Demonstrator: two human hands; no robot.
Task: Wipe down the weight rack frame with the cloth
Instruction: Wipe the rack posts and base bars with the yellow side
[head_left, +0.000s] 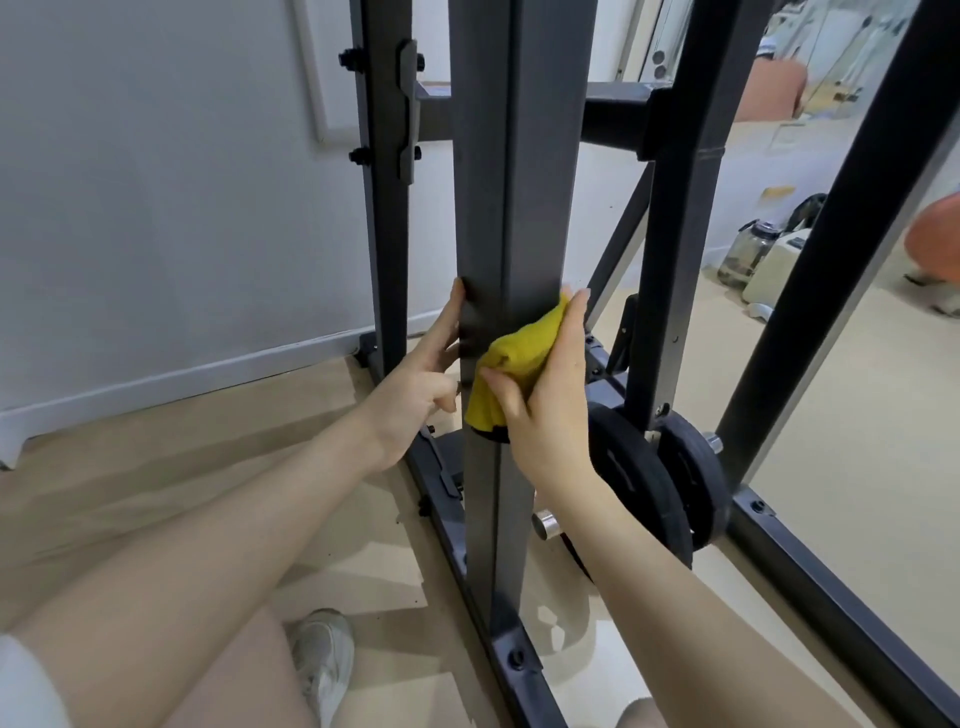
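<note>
Cloth (514, 364) is already where you want it, pressed by your right hand (545, 410) against the right face of the rack's front upright (511, 208). Fingers are flat over it, thumb pinching the lower fold. Your left hand (415, 384) is spread open, bracing the upright's left face. That post runs straight up and down, so stroke along it; probably downward next, though I can't see how clean the lower part is.
</note>
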